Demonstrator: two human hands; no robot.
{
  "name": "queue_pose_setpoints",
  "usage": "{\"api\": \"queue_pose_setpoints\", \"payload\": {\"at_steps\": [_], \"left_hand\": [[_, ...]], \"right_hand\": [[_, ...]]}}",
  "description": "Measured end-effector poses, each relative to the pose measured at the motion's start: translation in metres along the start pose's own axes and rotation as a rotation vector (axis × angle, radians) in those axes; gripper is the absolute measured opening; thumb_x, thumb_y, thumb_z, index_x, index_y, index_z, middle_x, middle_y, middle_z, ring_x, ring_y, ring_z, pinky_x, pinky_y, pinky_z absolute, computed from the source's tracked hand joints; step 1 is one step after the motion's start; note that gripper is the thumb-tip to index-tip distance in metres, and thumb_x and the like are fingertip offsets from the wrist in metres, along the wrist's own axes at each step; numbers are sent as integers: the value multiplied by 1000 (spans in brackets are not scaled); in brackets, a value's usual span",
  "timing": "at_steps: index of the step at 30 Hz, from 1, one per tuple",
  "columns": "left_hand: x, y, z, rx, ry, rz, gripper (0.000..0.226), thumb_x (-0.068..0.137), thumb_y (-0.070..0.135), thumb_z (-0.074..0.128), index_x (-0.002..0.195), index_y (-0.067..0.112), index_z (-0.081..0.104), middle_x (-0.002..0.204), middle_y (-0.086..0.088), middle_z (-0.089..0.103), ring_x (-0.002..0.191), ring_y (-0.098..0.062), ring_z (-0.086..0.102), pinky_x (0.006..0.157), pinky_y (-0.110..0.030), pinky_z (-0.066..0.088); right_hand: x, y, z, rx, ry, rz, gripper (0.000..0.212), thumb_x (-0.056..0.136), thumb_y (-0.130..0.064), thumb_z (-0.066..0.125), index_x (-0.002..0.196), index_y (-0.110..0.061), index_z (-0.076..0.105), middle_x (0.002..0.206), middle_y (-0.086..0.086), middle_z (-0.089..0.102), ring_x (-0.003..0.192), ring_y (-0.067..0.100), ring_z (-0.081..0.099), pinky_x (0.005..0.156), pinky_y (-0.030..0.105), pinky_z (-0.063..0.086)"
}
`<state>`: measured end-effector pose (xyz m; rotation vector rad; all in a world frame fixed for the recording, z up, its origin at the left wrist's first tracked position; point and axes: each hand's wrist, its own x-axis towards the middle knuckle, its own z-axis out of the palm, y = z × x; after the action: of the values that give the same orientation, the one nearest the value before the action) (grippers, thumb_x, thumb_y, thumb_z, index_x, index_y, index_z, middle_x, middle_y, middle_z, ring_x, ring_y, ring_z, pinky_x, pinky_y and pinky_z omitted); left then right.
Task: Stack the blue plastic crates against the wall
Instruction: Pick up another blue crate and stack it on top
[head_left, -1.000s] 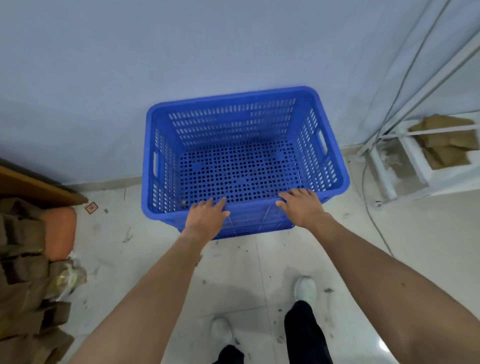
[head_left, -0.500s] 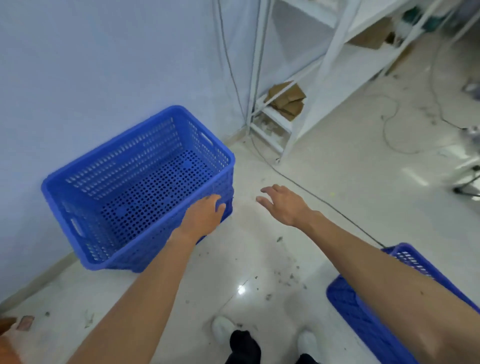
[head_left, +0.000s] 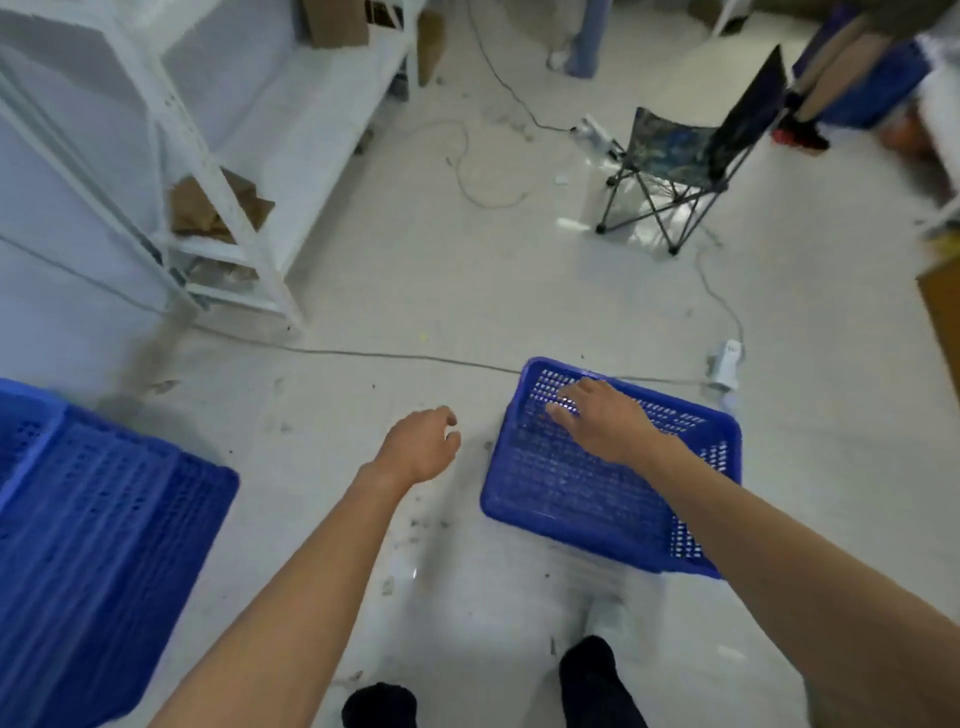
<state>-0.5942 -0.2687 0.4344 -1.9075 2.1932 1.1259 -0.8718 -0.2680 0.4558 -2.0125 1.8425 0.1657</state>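
A blue plastic crate (head_left: 587, 499) stands open side up on the floor right of centre. My right hand (head_left: 602, 421) hovers over its far half, fingers spread, holding nothing. My left hand (head_left: 421, 447) hangs in the air to the left of that crate, fingers loosely curled and empty. Another blue crate (head_left: 104, 540) fills the lower left, blurred, by the wall.
White metal shelving (head_left: 218, 208) with cardboard scraps stands at upper left. A cable (head_left: 395, 356) runs across the floor to a white power strip (head_left: 724, 366) just behind the right crate. A folding camp chair (head_left: 675, 166) is further back. My feet (head_left: 597, 670) are at the bottom.
I have turned right, away from the wall crate. Both hands left that crate; my right hand now reaches over the second crate on the floor, and my left hand follows.
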Motion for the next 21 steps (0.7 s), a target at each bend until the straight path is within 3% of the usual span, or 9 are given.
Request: {"api": "queue_pose_setpoints", "payload": {"at_steps": [5,9,11,17,21], "left_hand": [[51,130,93,-118,-121,-142,31,95,30,47,113,12,64,117,-9,69,104,-29,61,89,-37,49],[83,202,172,-59,-241,-146,26,95,29,43,97,8,58,101,-11,68,91,-30,62,78,-40,50],[96,228,209,-37,-288,-119,27,96,29,44,101,7,58,100,-12,67,91,-31,62,80,-44,51],[122,244,297,72,-417,-102,26,99,29,42,104,11,60,99,-11,67,82,-25,54,70,-34,40],[149,220,350,-222,-427,-325,24,98,31,48,94,14,64,93,-9,68,84,-26,64,66,-31,44]], "right_hand": [[-27,183,15,80,-76,137,55,99,-54,35,139,-18,48,142,6,49,130,27,45,102,45,41],[-50,286,44,88,-64,207,44,100,-46,38,130,-18,54,125,3,58,115,23,52,89,41,48],[-54,321,56,95,-29,234,38,100,-42,39,124,-18,57,116,2,61,106,23,55,83,39,49],[-40,376,107,140,-58,246,40,101,-46,35,119,-20,58,111,-1,62,103,20,58,82,37,52],[-12,393,155,84,-23,150,43,101,-49,32,118,-19,59,112,0,63,103,19,57,84,37,51]]}}
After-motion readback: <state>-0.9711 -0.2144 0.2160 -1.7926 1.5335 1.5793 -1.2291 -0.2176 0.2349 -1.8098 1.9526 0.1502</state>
